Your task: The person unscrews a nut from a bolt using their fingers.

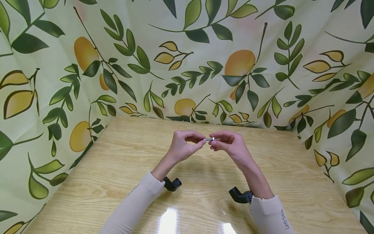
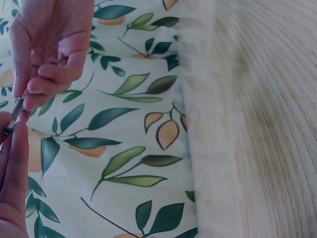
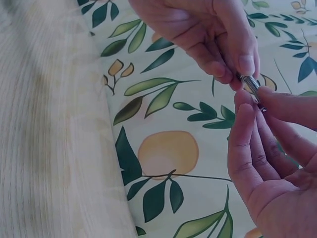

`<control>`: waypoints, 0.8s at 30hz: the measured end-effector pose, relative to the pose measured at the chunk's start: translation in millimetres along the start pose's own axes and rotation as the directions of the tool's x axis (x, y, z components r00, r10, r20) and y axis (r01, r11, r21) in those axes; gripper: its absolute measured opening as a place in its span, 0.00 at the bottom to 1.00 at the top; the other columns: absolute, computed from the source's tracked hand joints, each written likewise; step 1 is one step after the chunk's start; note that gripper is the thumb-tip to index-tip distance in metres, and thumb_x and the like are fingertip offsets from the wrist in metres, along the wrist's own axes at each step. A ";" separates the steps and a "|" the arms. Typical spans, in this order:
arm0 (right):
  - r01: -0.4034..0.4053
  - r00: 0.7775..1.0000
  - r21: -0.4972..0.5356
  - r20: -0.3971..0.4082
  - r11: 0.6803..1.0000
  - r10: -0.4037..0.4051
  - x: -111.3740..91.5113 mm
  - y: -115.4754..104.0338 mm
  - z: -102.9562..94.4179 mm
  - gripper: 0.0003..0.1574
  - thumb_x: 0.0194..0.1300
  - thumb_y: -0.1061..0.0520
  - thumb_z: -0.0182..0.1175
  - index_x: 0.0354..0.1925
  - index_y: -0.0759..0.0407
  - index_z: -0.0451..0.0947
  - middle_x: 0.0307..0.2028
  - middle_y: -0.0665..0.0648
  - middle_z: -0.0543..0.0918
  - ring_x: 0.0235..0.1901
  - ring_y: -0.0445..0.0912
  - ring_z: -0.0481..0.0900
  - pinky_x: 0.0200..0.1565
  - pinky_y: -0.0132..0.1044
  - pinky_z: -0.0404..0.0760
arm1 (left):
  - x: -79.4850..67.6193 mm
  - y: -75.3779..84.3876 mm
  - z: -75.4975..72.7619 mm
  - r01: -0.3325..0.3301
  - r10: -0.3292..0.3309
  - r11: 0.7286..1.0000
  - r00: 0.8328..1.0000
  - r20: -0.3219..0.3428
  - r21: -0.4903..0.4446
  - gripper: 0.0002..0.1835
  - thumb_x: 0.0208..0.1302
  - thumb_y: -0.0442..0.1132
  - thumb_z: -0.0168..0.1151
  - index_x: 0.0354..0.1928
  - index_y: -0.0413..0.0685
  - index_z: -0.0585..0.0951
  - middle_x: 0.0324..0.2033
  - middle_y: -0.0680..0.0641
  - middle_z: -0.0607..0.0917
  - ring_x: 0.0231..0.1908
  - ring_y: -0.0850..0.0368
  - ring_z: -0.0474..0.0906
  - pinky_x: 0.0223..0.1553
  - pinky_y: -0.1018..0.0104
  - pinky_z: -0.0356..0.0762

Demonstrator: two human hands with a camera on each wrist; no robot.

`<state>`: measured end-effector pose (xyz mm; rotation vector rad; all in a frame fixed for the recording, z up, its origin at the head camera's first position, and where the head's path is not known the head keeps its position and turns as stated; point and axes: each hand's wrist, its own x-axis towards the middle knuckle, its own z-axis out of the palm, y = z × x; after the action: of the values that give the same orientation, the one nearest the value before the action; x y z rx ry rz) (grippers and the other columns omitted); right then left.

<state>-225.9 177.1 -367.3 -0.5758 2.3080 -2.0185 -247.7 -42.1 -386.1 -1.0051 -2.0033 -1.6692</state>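
Above the table, a small silver bolt [image 1: 208, 139] lies nearly level between my two hands. My left hand [image 1: 184, 145] pinches one end of it between thumb and fingertips. With its thumb and fingers, my right hand [image 1: 232, 144] pinches the other end, where a paler, wider band shows. Ridges like a screw thread run along the bolt [image 3: 251, 85] in the right wrist view. In the left wrist view the bolt [image 2: 18, 106] sits near the left edge, with a dark end at the fingertips. Fingers hide both ends in part.
A light wood-grain table [image 1: 117, 182] spreads under both hands. Behind it and at its sides hangs a pale cloth [image 1: 204, 94] printed with leaves and orange fruit. Black wrist mounts [image 1: 241, 195] stick out by the sleeves. Bright reflections lie on the table's near part.
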 end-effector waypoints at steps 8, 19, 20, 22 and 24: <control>-0.020 0.999 0.011 0.030 1.000 0.020 -0.8 -0.6 -0.9 0.20 0.71 0.65 0.64 0.57 0.76 0.78 0.34 0.47 0.91 0.33 0.41 0.90 0.40 0.35 0.90 | 0.1 -1.7 0.4 -0.035 0.035 0.999 0.999 -0.001 0.007 0.03 0.59 0.27 0.72 0.35 0.39 0.90 0.31 0.42 0.92 0.30 0.60 0.89 0.35 0.64 0.91; -0.020 1.000 0.025 -0.005 0.999 0.021 -2.0 -3.5 0.1 0.20 0.72 0.61 0.64 0.54 0.77 0.78 0.37 0.48 0.90 0.37 0.41 0.89 0.43 0.35 0.90 | -0.5 0.0 1.1 -0.037 0.037 0.999 0.999 0.005 0.017 0.03 0.59 0.28 0.73 0.35 0.39 0.90 0.32 0.43 0.92 0.31 0.60 0.89 0.35 0.66 0.90; -0.017 1.000 0.025 -0.008 1.000 0.017 -1.9 -3.2 -0.1 0.19 0.72 0.62 0.64 0.54 0.76 0.79 0.37 0.48 0.90 0.37 0.41 0.89 0.43 0.35 0.90 | -0.5 0.0 0.9 -0.034 0.034 0.999 0.999 0.004 0.019 0.03 0.59 0.28 0.73 0.35 0.39 0.90 0.32 0.43 0.92 0.31 0.59 0.89 0.35 0.66 0.90; -0.011 1.000 0.023 -0.010 1.000 0.011 -1.8 -2.7 -1.0 0.16 0.71 0.63 0.64 0.52 0.73 0.81 0.37 0.47 0.90 0.37 0.40 0.89 0.44 0.34 0.90 | -0.4 0.0 0.5 -0.024 0.024 1.000 1.000 0.000 0.017 0.03 0.59 0.28 0.73 0.35 0.39 0.90 0.32 0.42 0.92 0.30 0.59 0.89 0.35 0.66 0.90; -0.005 1.000 0.015 -0.019 1.000 0.006 -1.5 -2.8 -1.9 0.13 0.71 0.63 0.65 0.51 0.69 0.84 0.37 0.47 0.90 0.36 0.40 0.89 0.44 0.34 0.90 | -0.3 -0.1 0.0 -0.013 0.013 1.000 1.000 -0.003 0.016 0.03 0.59 0.28 0.73 0.36 0.39 0.90 0.32 0.43 0.92 0.31 0.59 0.89 0.35 0.66 0.90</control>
<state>-224.2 179.1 -364.6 -0.5508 2.3003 -2.0466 -247.6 -42.2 -386.4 -1.0072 -2.0009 -1.6451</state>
